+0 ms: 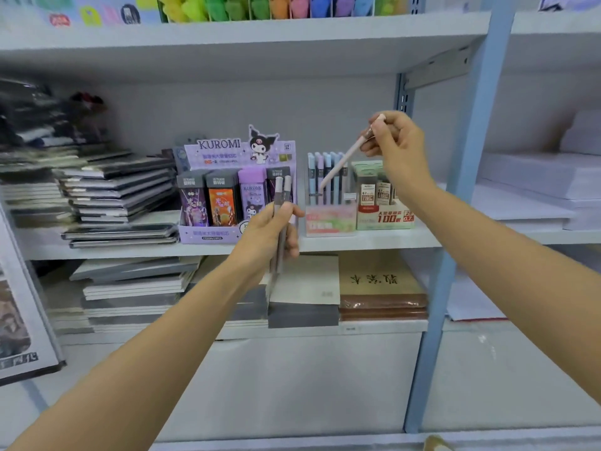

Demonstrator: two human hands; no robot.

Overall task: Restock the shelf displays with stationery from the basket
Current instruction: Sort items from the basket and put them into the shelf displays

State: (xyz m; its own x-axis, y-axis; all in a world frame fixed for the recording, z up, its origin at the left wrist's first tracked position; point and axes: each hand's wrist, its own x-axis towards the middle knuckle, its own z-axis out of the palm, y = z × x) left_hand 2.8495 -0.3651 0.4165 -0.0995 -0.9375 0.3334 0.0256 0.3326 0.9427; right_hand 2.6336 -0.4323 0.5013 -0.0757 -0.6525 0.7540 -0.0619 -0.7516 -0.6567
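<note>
- Notebooks (120, 196): dark stacks lying flat at the left of the middle shelf (357, 241), at 9 o'clock from the Kuromi box.
- Kuromi box (224, 227): purple display on the shelf holding upright lead cases. It sits just beside the notebooks.
- Left hand (268, 237): in front of the Kuromi box's right end, with the fingers curled round two pens (279, 192) and the thumb laid across them.
- Two pens: grey, side by side and near upright. The caps stick out of the fist toward 12 o'clock and the tips poke out below toward 6 o'clock, over a grey pad (305, 288) on the lower shelf.
- Pen rack (328, 219): clear holder at 3 o'clock from the Kuromi box, with a row of blue and lilac pens standing in it.
- Pink pen (346, 158): slanted, with the top end at 1 o'clock in the fingers (377, 125) of the right hand. The lower tip is at 7 o'clock, down at the rack's front row. Cannot tell whether the tip touches.
- Right hand (396, 141): raised above the rack at 1 o'clock from it. Thumb and fingertips pinch the pink pen's top end and the other fingers are curled.
- Lead box (383, 218): green and red, touching the rack at its 3 o'clock and below the right wrist.
- Post (468, 190): blue upright at 3 o'clock from the right hand.
- Paper (527, 183): white stacks on the shelf right of the post.
</note>
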